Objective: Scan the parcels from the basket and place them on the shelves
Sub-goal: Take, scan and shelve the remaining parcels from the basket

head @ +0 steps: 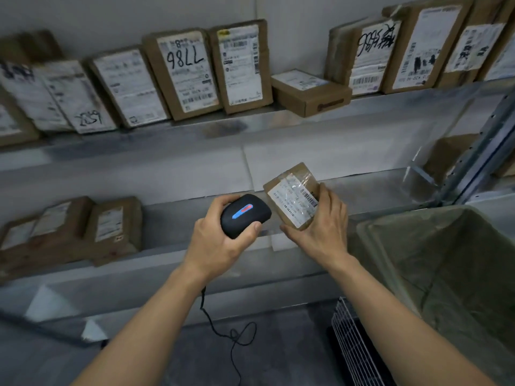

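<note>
My left hand (220,240) grips a black barcode scanner (245,214) with a blue and red strip on its top; its cable (225,330) hangs down toward the floor. My right hand (323,227) holds a small brown cardboard parcel (292,193) with a white barcode label, tilted toward the scanner's nose. Both are held in front of the lower shelf (195,207). A grey-green basket (446,274) stands at the right, its visible inside bare.
The upper shelf (250,129) carries several labelled brown parcels leaning against the wall, one marked 7786 (184,71). Two parcels (83,229) lie at the left of the lower shelf. A metal upright (479,151) rises at right. A wire rack (351,346) sits near the floor.
</note>
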### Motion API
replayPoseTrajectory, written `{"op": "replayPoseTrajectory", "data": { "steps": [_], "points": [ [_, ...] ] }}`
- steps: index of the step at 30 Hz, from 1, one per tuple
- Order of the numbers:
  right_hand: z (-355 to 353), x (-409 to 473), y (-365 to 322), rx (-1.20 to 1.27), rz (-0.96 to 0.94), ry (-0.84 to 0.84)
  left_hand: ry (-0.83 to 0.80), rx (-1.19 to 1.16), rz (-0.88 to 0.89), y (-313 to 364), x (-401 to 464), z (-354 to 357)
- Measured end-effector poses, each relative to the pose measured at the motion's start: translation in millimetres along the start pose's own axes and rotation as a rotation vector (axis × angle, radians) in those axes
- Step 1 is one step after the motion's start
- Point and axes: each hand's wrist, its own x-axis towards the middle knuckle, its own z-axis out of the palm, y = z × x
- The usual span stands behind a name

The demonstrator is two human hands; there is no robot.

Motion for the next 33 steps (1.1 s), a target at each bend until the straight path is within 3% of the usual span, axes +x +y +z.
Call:
{"op": "replayPoseTrajectory", "data": {
  "steps": [8,18,33],
  "points": [
    [61.5,-8.1,-83.0,0.094,-0.060,-0.059,0.215,0.007,-0.114,-50.9,-19.9,-74.0],
    [120.3,-23.6,-160.9,0.113,-0.137,-0.169,0.360,0.019,-0.210,-99.4,-48.8,-144.2],
    [202.8,-42.4,-223.1,0.145,-0.042,-0.346,0.423,-0.004,-0.349,-170.8,-70.0,-209.8]
  ]
}}
